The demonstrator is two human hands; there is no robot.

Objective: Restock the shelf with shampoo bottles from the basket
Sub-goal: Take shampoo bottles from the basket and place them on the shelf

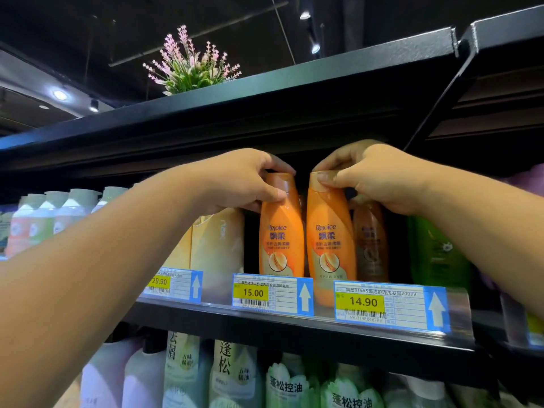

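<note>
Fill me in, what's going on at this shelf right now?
A person is restocking by hand. The left hand grips the cap of the left orange bottle and the right hand pinches the cap of the right orange bottle. Both are upright, side by side with a narrow gap, at the front of the shelf above the 15.00 tag and 14.90 tag. A darker orange bottle sits behind the right one. The basket is out of view.
</note>
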